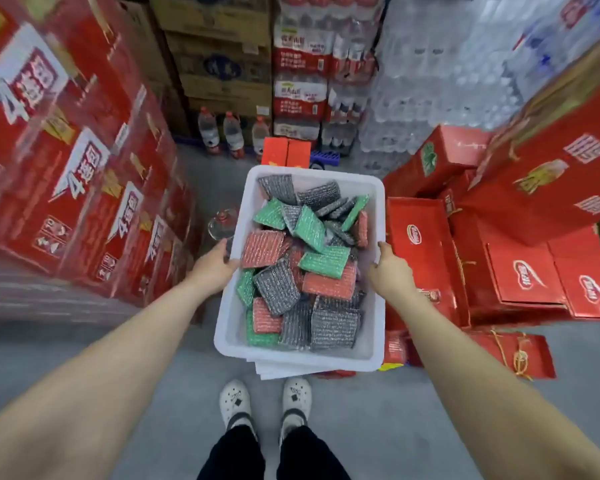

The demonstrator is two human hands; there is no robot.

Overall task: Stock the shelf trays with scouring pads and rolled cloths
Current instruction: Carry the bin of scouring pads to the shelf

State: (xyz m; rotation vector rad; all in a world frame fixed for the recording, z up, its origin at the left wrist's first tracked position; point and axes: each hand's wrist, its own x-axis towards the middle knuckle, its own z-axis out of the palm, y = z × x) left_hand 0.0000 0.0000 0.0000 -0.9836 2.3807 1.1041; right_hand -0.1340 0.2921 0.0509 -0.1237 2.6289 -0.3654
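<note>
Both forearms [125, 344] are stretching ahead; I'm gripping the white tray [374, 344] with left hand [215, 263] and right hand [390, 271], fingers curling round its long edges, scouring pads [326, 261] filling it.

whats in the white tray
The tray holds a loose heap of green, red and grey scouring pads. Nothing else shows among them. The heap covers most of its floor, so anything beneath is hidden.
</note>
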